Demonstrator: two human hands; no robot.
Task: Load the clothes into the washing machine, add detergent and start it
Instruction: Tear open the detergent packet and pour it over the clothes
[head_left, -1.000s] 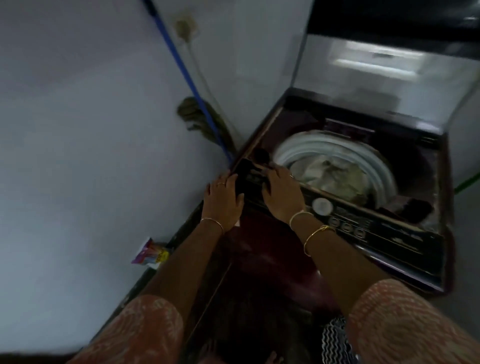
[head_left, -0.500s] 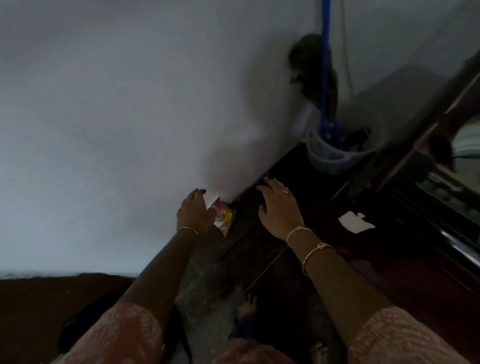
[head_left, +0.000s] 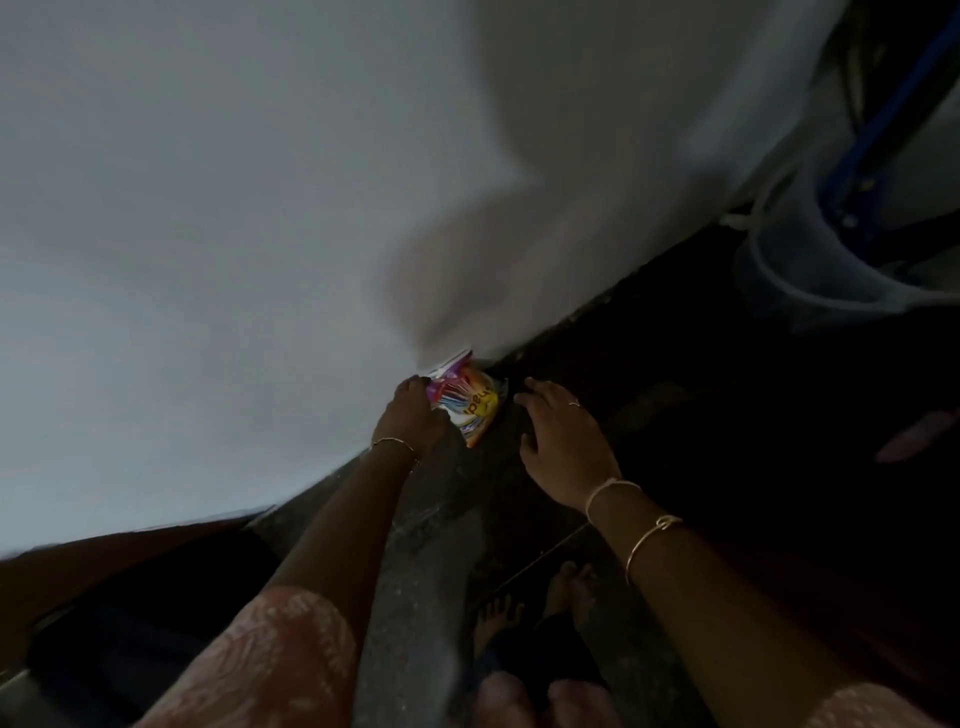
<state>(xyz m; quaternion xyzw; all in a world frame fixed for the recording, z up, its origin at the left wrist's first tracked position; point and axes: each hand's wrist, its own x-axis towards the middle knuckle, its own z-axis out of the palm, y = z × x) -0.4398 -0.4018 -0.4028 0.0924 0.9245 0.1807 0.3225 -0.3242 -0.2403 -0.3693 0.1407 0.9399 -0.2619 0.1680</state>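
Note:
A small colourful detergent packet (head_left: 470, 408) stands on the dark floor against the white wall (head_left: 234, 234). My left hand (head_left: 410, 415) is at the packet's left side, its fingers curled over the upper edge and gripping it. My right hand (head_left: 561, 439) hovers just right of the packet with fingers spread, holding nothing and a small gap away from it. The washing machine is out of view.
A pale plastic bucket (head_left: 800, 280) stands on the floor at the upper right with a blue mop handle (head_left: 878, 114) rising from it. My bare feet (head_left: 498, 613) are below on the dark floor. The area to the right is very dark.
The view swung from the washing machine's control panel down to the floor by the wall. Both hands left the panel and reached down; my left hand has closed on the packet.

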